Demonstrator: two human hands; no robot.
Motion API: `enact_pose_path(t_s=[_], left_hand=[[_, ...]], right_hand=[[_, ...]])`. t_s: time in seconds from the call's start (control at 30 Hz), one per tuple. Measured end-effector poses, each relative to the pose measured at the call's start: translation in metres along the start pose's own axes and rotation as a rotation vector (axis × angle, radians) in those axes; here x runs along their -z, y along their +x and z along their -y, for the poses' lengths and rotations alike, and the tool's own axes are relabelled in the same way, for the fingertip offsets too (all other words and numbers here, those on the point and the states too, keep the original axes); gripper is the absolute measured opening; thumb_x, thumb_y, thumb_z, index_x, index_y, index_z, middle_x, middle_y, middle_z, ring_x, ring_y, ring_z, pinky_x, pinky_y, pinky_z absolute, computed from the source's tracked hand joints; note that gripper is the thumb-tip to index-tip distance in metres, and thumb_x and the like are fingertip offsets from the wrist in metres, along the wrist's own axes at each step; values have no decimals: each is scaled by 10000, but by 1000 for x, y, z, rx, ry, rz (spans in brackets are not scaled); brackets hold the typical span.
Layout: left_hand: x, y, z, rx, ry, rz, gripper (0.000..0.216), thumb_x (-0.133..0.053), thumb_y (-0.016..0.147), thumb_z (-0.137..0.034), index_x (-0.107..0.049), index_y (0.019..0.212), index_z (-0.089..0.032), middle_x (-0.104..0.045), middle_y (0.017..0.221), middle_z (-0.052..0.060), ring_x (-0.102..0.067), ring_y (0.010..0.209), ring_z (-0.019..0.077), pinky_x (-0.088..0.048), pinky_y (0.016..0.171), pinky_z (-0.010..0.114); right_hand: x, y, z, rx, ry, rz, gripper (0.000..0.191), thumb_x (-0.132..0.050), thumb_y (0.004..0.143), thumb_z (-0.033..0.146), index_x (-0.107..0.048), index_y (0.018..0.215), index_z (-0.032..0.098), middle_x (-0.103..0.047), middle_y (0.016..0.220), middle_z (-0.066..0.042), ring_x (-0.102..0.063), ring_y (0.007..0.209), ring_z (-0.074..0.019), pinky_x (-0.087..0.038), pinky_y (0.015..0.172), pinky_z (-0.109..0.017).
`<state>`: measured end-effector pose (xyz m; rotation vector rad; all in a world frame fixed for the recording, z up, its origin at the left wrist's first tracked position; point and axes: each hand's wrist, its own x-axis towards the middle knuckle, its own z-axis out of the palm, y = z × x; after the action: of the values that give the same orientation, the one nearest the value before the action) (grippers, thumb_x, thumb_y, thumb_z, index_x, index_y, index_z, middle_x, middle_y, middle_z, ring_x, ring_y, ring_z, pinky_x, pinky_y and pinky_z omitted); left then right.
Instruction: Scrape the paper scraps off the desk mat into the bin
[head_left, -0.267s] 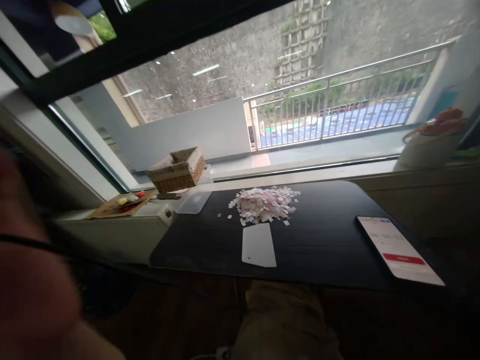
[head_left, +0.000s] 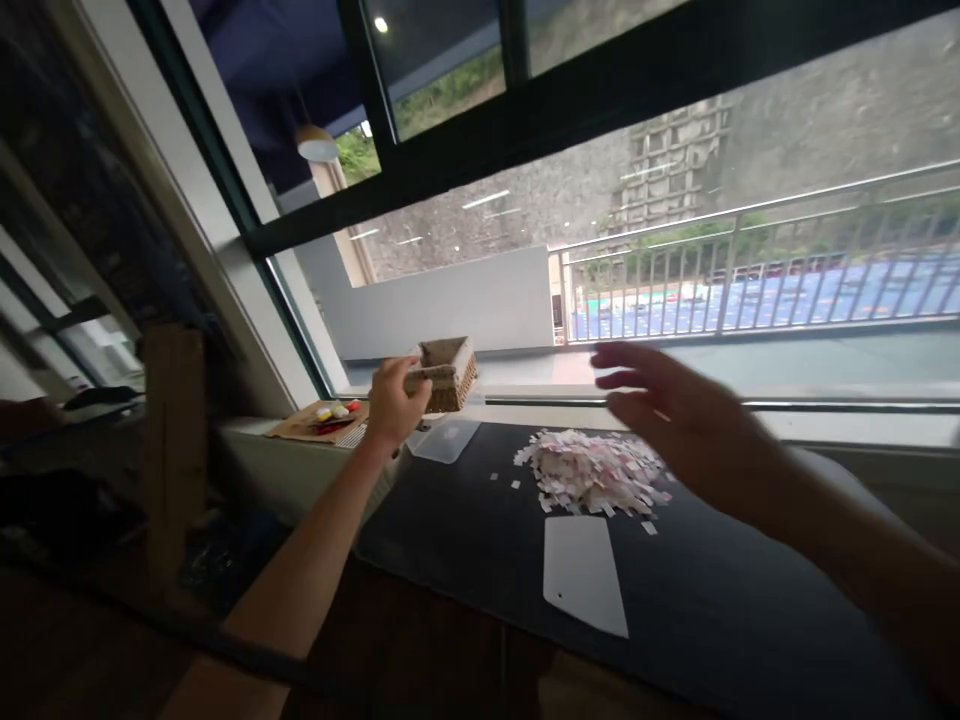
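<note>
My left hand [head_left: 399, 402] is closed on the near left rim of a wicker basket [head_left: 448, 388] with a cloth lining, which stands by the window sill. Beneath the basket, a clear plastic tray [head_left: 448, 443] sits at the far left of the dark table. My right hand [head_left: 660, 405], a little blurred, is in the air with fingers stretched out and nothing in it. It is above and to the right of a heap of small paper scraps [head_left: 589, 470]. A white flat scraper [head_left: 581, 570] with a small hole lies in front of the heap.
The dark table [head_left: 465, 530] stands against the window sill [head_left: 517, 410]. Left of it, a radiator carries a brown board [head_left: 300, 424] with small red, yellow and white items. Two loose scraps lie left of the heap. A wooden plank [head_left: 174, 450] stands at far left.
The view has swung left and up. My left hand, earlier possibly the blurred shape at the left edge, is now at the basket. My right hand has come in over the table.
</note>
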<state>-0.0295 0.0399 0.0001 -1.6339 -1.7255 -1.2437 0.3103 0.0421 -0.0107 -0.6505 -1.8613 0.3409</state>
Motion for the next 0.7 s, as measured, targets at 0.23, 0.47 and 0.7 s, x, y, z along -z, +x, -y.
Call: enact_pose_path(t_s=[0.23,0.47,0.7], left_hand=[[-18,19,66,52,216,220,498,-658,736,-198,-590,1228,-167,-606,1324,156,-525,1280,340,-419,1090,512],[-31,11,94,-49,195,255,526,-653,738,-173,-570,1257,-180,-570,1371,140,-470,1338,317,-392,1122,494],[-39,-14,101,-3,47,68,428,-619,807,-203,-554,1226,-149,-559,1316,160,-493,1286,308,-412,1095,507]], right_hand=[[-138,110,-13,45,-276,433,478,-548,895,121,-556,1373,124,-587,1400,-174,-517,1310,-319,-446,1066,-478],[-209,138,-13,117,-406,556,435,-592,910,129,-567,1344,150,-593,1382,-135,-487,1327,-277,-475,1029,-425],[-227,147,-7,88,-593,642,348,-628,949,334,-608,1265,190,-616,1300,-95,-632,1103,-240,-539,915,-468]])
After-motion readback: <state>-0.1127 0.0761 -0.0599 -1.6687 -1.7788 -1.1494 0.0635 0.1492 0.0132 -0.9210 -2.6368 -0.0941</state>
